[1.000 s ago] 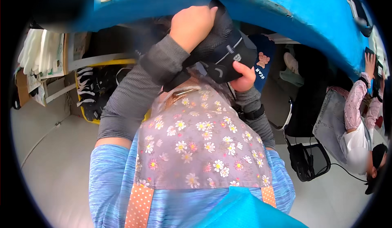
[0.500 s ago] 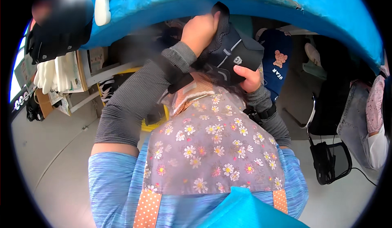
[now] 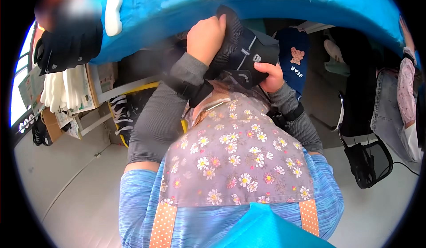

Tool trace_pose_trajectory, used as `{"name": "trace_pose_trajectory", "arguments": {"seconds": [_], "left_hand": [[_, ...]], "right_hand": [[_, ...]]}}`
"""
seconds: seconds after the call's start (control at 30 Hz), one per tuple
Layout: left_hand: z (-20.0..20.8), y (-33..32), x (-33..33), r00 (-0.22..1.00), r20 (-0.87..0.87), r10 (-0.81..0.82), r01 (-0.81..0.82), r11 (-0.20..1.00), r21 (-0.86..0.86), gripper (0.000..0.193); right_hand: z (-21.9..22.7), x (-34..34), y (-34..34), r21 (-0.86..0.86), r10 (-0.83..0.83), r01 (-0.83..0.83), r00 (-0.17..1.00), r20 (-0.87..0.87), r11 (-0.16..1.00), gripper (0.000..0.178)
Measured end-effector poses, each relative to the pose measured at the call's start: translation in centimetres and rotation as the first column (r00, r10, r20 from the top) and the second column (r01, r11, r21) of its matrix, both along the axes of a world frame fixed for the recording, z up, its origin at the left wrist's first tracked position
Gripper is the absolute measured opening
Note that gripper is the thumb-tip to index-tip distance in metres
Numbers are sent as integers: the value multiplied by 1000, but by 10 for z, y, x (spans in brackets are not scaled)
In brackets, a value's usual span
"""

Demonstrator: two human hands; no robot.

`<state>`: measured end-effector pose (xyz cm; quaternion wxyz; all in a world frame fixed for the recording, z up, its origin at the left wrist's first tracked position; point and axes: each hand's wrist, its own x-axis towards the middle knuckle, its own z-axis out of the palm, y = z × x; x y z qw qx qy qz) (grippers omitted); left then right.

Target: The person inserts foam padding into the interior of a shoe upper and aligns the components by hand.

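A black fabric piece that looks like a shoe upper [image 3: 255, 64], with a mesh part, a grey cord and a small shield badge, is held between my hands below the blue table edge. My left hand [image 3: 206, 39] is closed on its raised mesh end, thumb pointing up. On the opposite side my right hand [image 3: 270, 77] grips the smooth part, thumb lying on top near the badge and the other fingers hidden beneath. Dark grey striped sleeves cover both forearms.
The blue-covered table [image 3: 266, 4] curves across the top, bearing a white wavy strip [image 3: 114, 8]. A pile of similar black pieces [image 3: 69, 48] lies at the left, above hanging white gloves [image 3: 62, 88]. A chair [image 3: 368, 163] and a co-worker's pink sleeve [image 3: 407, 88] are at the right.
My left hand has shifted left and slightly down, still holding the mesh end. The shoe upper has moved a little left with it; my right hand keeps its grip.
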<state>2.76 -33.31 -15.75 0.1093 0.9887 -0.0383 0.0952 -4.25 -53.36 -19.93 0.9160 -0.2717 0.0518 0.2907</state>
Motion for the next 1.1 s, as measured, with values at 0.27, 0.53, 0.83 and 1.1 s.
{"name": "trace_pose_trajectory", "arguments": {"seconds": [0.27,0.53,0.83,1.1], "left_hand": [[-26,20,7,965,-180,-189,211,971,113,31],[-42,25,14,947,-61,-315,321,928,188,27],[-25,14,4,998,-54,-31,24,992,-123,43],[-16,8,7,985,-162,50,-73,987,-140,49]], "right_hand": [[-5,-2,4,-99,59,-55,998,36,994,39],[-1,2,3,-171,127,-110,988,90,979,40],[-6,-3,9,-65,-30,31,999,20,997,41],[-2,1,3,-38,4,-6,999,-47,999,38]]}}
